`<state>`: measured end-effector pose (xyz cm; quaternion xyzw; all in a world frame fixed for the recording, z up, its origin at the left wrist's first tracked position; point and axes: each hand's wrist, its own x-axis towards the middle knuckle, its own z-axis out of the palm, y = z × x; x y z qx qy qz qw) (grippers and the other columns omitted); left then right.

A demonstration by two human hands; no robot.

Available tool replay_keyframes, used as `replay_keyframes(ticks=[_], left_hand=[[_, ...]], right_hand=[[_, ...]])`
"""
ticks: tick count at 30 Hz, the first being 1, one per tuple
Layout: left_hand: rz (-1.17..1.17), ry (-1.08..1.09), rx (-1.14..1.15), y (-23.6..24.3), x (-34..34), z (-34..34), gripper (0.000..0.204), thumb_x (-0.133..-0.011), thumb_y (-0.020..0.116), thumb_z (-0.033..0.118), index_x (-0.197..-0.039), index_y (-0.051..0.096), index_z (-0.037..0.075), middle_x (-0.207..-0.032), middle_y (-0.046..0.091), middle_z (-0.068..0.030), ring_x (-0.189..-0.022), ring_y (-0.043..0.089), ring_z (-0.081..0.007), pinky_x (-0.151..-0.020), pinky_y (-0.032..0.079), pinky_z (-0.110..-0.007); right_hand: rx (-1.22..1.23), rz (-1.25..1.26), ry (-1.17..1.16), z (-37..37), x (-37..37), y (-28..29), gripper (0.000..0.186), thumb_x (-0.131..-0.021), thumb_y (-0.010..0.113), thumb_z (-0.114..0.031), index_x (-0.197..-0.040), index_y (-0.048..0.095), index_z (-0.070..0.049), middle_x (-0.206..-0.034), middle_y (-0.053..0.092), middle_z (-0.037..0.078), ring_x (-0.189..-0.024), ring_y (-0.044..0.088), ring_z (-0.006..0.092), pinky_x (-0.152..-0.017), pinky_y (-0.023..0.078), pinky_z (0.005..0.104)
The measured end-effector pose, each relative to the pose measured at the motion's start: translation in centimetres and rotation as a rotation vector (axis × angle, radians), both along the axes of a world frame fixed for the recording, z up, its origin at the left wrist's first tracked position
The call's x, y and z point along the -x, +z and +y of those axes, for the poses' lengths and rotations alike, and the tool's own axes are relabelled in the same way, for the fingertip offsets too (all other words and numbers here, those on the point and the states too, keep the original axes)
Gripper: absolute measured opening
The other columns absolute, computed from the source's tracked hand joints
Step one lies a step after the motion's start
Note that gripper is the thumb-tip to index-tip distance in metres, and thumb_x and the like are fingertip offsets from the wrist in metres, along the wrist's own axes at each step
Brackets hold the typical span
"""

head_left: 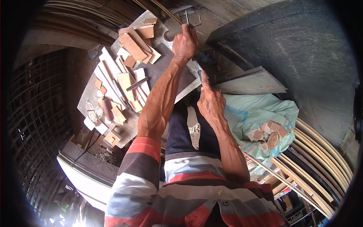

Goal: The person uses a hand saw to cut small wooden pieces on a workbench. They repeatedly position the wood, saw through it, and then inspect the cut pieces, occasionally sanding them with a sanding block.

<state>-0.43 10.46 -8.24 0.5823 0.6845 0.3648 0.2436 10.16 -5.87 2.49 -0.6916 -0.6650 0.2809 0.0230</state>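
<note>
My left hand (185,44) is closed in a fist over the far right edge of the worktable (183,92). A thin metal rod (186,17) sticks out past its far side. Nearer to me, my right hand (211,101) is wrapped round a narrow tool with a dark handle (199,73), index finger stretched along it. The tool's pale, blade-like end points toward my left hand. Whether it joins the rod is hidden by my fist. A dark flat board (162,68) lies on the table beside my left forearm.
Thin wood pieces (132,45) and strips (109,75) cover the table's left side, with a dark-handled tool (107,109) among them. At right, a green plastic sack (264,109) bears wood offcuts (273,140). Long strips (321,140) lie beside it. A large dark panel (295,49) leans far right.
</note>
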Motion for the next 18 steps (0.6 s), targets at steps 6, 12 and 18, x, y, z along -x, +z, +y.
replay_keyframes(ticks=[6, 12, 18], left_hand=[[0.032, 0.005, 0.037, 0.0, 0.3, -0.4, 0.019, -0.093, 0.052, 0.024, -0.102, 0.045, 0.008, -0.065, 0.061, -0.0273, -0.063, 0.06, -0.0487, -0.057, 0.046, -0.058], [0.018, -0.016, 0.03, -0.2, 0.2, 0.0, 0.019, -0.093, 0.051, 0.024, -0.103, 0.044, 0.008, -0.065, 0.061, -0.0274, -0.063, 0.06, -0.0489, -0.057, 0.046, -0.058], [0.027, -0.013, 0.049, -0.2, 0.2, -0.1, 0.019, -0.093, 0.05, 0.023, -0.103, 0.045, 0.008, -0.065, 0.061, -0.0274, -0.063, 0.06, -0.0488, -0.057, 0.046, -0.059]], right_hand=[[-0.004, 0.067, -0.012, -2.9, -1.4, 1.9, 0.061, -0.088, 0.055, -0.005, -0.145, 0.037, -0.016, -0.07, 0.065, 0.02, -0.065, 0.064, 0.0395, -0.062, 0.049, 0.0485], [0.009, 0.031, -0.019, -0.1, -0.2, -0.4, 0.062, -0.087, 0.056, -0.004, -0.145, 0.037, -0.016, -0.076, 0.066, 0.022, -0.067, 0.065, 0.0393, -0.062, 0.049, 0.0495], [0.045, 0.118, -0.089, -0.8, -0.1, 0.6, 0.063, -0.087, 0.056, -0.003, -0.145, 0.036, -0.018, -0.076, 0.066, 0.023, -0.068, 0.064, 0.0406, -0.064, 0.049, 0.0492]])
